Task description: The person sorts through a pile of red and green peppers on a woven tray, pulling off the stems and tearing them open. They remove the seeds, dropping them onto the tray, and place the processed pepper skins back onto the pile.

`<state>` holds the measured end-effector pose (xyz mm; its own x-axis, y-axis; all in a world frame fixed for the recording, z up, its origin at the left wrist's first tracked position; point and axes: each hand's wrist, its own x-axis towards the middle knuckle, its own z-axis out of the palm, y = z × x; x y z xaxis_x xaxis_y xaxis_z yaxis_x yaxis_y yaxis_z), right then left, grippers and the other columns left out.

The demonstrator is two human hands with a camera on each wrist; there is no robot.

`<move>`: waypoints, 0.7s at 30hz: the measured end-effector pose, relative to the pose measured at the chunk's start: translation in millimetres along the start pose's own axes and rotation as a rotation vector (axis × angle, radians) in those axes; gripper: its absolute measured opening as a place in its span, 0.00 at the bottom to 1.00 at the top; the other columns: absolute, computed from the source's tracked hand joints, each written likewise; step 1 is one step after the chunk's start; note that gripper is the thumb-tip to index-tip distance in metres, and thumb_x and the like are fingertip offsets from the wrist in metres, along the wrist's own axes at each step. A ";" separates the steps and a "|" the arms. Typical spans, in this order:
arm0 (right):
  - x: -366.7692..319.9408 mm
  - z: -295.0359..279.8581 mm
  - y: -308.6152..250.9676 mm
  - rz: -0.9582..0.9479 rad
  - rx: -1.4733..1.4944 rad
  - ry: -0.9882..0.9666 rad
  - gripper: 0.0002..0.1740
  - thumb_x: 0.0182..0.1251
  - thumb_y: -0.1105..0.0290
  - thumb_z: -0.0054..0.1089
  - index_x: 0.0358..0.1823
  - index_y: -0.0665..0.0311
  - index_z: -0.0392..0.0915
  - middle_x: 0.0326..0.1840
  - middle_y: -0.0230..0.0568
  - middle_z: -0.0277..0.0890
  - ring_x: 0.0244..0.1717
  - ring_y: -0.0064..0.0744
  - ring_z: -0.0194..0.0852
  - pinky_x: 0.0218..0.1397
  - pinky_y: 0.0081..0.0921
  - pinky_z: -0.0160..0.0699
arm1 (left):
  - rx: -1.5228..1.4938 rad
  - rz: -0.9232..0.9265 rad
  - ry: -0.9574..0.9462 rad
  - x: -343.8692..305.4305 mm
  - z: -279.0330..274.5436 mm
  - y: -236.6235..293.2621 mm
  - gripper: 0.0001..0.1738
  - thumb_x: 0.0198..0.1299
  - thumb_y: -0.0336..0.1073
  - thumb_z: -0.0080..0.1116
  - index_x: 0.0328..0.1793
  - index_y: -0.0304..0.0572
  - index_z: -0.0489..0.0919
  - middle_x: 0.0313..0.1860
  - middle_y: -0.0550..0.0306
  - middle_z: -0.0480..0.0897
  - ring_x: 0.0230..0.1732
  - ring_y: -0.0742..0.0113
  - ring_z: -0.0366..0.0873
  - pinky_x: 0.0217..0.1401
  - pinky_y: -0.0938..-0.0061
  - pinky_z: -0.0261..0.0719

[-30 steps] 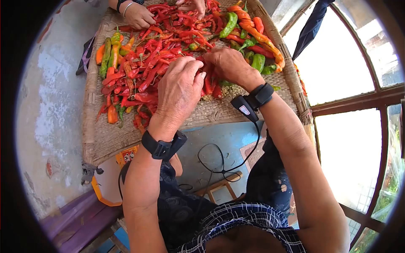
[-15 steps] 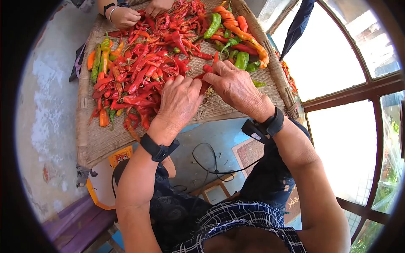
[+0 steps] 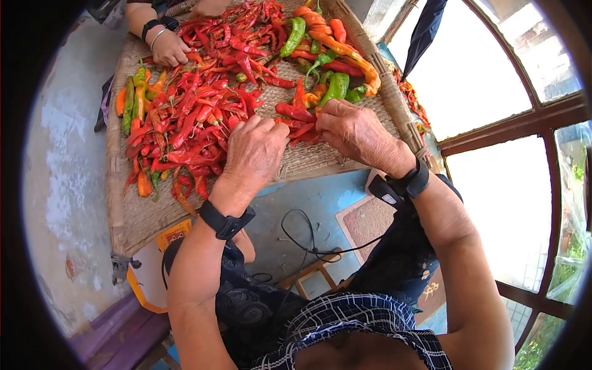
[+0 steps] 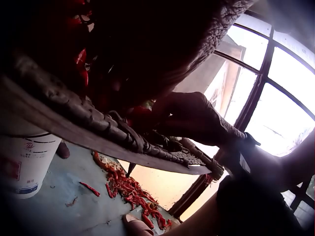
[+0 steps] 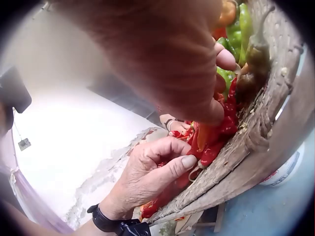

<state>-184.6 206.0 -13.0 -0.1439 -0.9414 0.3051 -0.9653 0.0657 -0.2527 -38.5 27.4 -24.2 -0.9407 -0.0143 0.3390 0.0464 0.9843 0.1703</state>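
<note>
A woven tray (image 3: 148, 209) carries a wide heap of red chili peppers (image 3: 191, 117). My left hand (image 3: 277, 126) and right hand (image 3: 324, 117) meet over a small bunch of red peppers (image 3: 297, 114) near the tray's front right. Each hand pinches a red pepper there. From the right wrist, my left hand (image 5: 184, 157) has its thumb against a red pepper (image 5: 216, 132), and my right hand (image 5: 216, 83) grips it from above. The left wrist view shows the tray's rim (image 4: 98, 123) from below, with my right hand (image 4: 192, 118) over it.
Green peppers (image 3: 336, 86) and long orange ones (image 3: 351, 52) lie at the tray's far right. Another person's hand (image 3: 168, 48) works at the far left. A window frame (image 3: 512, 123) is on the right. Below the tray are a white bucket (image 4: 24, 162) and fallen peppers (image 4: 128, 189).
Both my hands have shifted right across the tray, toward the green peppers, and now hold peppers in a small bunch there. The other person's hand has stayed in the far pile.
</note>
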 end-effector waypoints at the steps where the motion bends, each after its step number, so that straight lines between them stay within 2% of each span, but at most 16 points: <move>1: -0.7 -1.5 1.3 0.013 0.079 0.050 0.06 0.56 0.73 0.62 0.34 0.63 0.75 0.38 0.42 0.72 0.41 0.46 0.76 0.40 0.40 0.79 | -0.048 -0.014 0.029 2.2 -5.1 0.5 0.07 0.54 0.33 0.65 0.37 0.41 0.79 0.32 0.53 0.79 0.40 0.53 0.77 0.44 0.62 0.75; 3: -0.7 -6.0 4.1 0.028 0.157 0.102 0.06 0.56 0.74 0.62 0.35 0.64 0.74 0.36 0.42 0.72 0.41 0.47 0.77 0.40 0.39 0.79 | -0.106 -0.012 0.088 6.3 -14.6 -0.7 0.06 0.57 0.31 0.63 0.38 0.39 0.79 0.32 0.51 0.79 0.39 0.51 0.78 0.42 0.62 0.76; 5: 0.2 -12.3 4.9 0.168 0.377 0.125 0.06 0.58 0.74 0.62 0.35 0.66 0.74 0.32 0.43 0.74 0.37 0.45 0.78 0.39 0.37 0.78 | -0.290 -0.136 0.191 9.5 -23.7 -1.1 0.05 0.60 0.31 0.60 0.35 0.40 0.76 0.31 0.50 0.80 0.36 0.51 0.80 0.37 0.61 0.77; 6: 0.2 -15.9 4.2 0.287 0.475 0.083 0.06 0.62 0.73 0.62 0.35 0.67 0.74 0.29 0.43 0.77 0.33 0.40 0.79 0.38 0.32 0.78 | -0.328 -0.159 0.235 11.4 -27.7 -5.4 0.05 0.63 0.32 0.60 0.40 0.40 0.77 0.33 0.47 0.81 0.35 0.52 0.82 0.36 0.61 0.77; 7: 0.6 -16.6 5.1 0.289 0.476 0.083 0.06 0.62 0.73 0.62 0.35 0.67 0.74 0.29 0.43 0.77 0.33 0.40 0.79 0.38 0.32 0.78 | -0.329 -0.159 0.234 12.1 -33.8 -9.0 0.05 0.63 0.32 0.60 0.40 0.40 0.77 0.33 0.47 0.81 0.35 0.52 0.82 0.36 0.61 0.77; 9: 2.5 -17.3 8.4 0.369 0.492 0.064 0.06 0.63 0.72 0.62 0.35 0.67 0.75 0.28 0.42 0.79 0.31 0.35 0.80 0.37 0.30 0.78 | -0.316 -0.411 0.290 13.2 -49.3 -17.1 0.06 0.64 0.33 0.59 0.44 0.40 0.78 0.32 0.49 0.82 0.33 0.54 0.82 0.37 0.63 0.79; 10: 3.0 -17.3 8.6 0.373 0.509 0.072 0.07 0.65 0.72 0.61 0.35 0.68 0.75 0.26 0.38 0.79 0.29 0.30 0.79 0.35 0.28 0.78 | -0.296 -0.474 0.361 12.5 -51.3 -28.0 0.09 0.65 0.35 0.59 0.48 0.40 0.78 0.36 0.49 0.83 0.37 0.54 0.82 0.40 0.63 0.79; 11: 3.7 -16.4 8.9 0.375 0.510 0.073 0.07 0.65 0.72 0.61 0.35 0.68 0.75 0.26 0.38 0.79 0.29 0.30 0.79 0.35 0.28 0.78 | -0.276 -0.536 0.431 12.2 -53.1 -39.2 0.12 0.65 0.36 0.59 0.51 0.39 0.78 0.40 0.49 0.83 0.41 0.54 0.81 0.44 0.63 0.79; 12: 5.0 -15.3 9.4 0.418 0.615 0.084 0.06 0.68 0.71 0.60 0.37 0.66 0.75 0.26 0.31 0.75 0.29 0.21 0.73 0.33 0.23 0.74 | -0.276 -0.536 0.430 12.6 -54.6 -45.9 0.12 0.65 0.36 0.59 0.51 0.39 0.78 0.40 0.49 0.83 0.41 0.54 0.81 0.44 0.63 0.79; 13: 6.5 -14.3 9.3 0.461 0.720 0.095 0.06 0.71 0.70 0.58 0.38 0.64 0.74 0.27 0.24 0.72 0.28 0.13 0.67 0.31 0.18 0.70 | 0.080 -0.393 0.536 13.5 -56.3 -51.2 0.16 0.65 0.37 0.60 0.55 0.38 0.77 0.46 0.48 0.82 0.46 0.52 0.80 0.49 0.62 0.78; 14: 8.2 -13.5 8.7 0.461 0.722 0.096 0.06 0.71 0.70 0.58 0.38 0.64 0.74 0.27 0.24 0.72 0.28 0.13 0.67 0.31 0.18 0.70 | 0.435 -0.239 0.629 13.8 -57.1 -54.1 0.20 0.64 0.39 0.61 0.59 0.37 0.76 0.51 0.47 0.81 0.52 0.50 0.78 0.53 0.62 0.77; 15: 10.3 -12.8 7.8 0.469 0.759 0.152 0.07 0.69 0.70 0.60 0.37 0.66 0.75 0.26 0.26 0.73 0.29 0.14 0.68 0.33 0.19 0.72 | 0.436 -0.239 0.628 13.2 -56.0 -49.6 0.20 0.64 0.39 0.61 0.59 0.37 0.76 0.51 0.47 0.81 0.52 0.50 0.78 0.53 0.62 0.77; 17: 15.5 -12.8 3.8 0.475 0.796 0.207 0.08 0.68 0.70 0.62 0.36 0.68 0.76 0.26 0.28 0.74 0.29 0.14 0.69 0.34 0.20 0.74 | 0.018 -0.147 0.396 11.9 -48.7 -27.7 0.27 0.62 0.39 0.63 0.64 0.36 0.73 0.58 0.45 0.77 0.58 0.48 0.73 0.59 0.60 0.73; 19: 20.3 -15.4 -6.5 0.400 0.931 0.216 0.08 0.68 0.71 0.62 0.37 0.68 0.75 0.28 0.28 0.73 0.30 0.13 0.68 0.34 0.17 0.74 | -0.181 -0.020 0.303 10.6 -32.8 -6.5 0.25 0.60 0.37 0.64 0.62 0.36 0.74 0.55 0.45 0.78 0.56 0.47 0.74 0.59 0.60 0.74; 21: 24.3 -13.5 -17.0 0.365 0.950 0.194 0.08 0.68 0.71 0.62 0.38 0.68 0.75 0.28 0.28 0.74 0.30 0.14 0.69 0.34 0.17 0.74 | -0.238 -0.012 0.269 8.9 -23.3 8.5 0.22 0.60 0.36 0.63 0.59 0.36 0.75 0.52 0.46 0.79 0.54 0.47 0.75 0.56 0.60 0.75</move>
<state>-174.6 186.4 11.1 -0.5068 -0.8418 0.1859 -0.2983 -0.0311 -0.9540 -38.6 31.5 1.9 -0.8211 -0.1021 0.5616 0.1432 0.9156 0.3758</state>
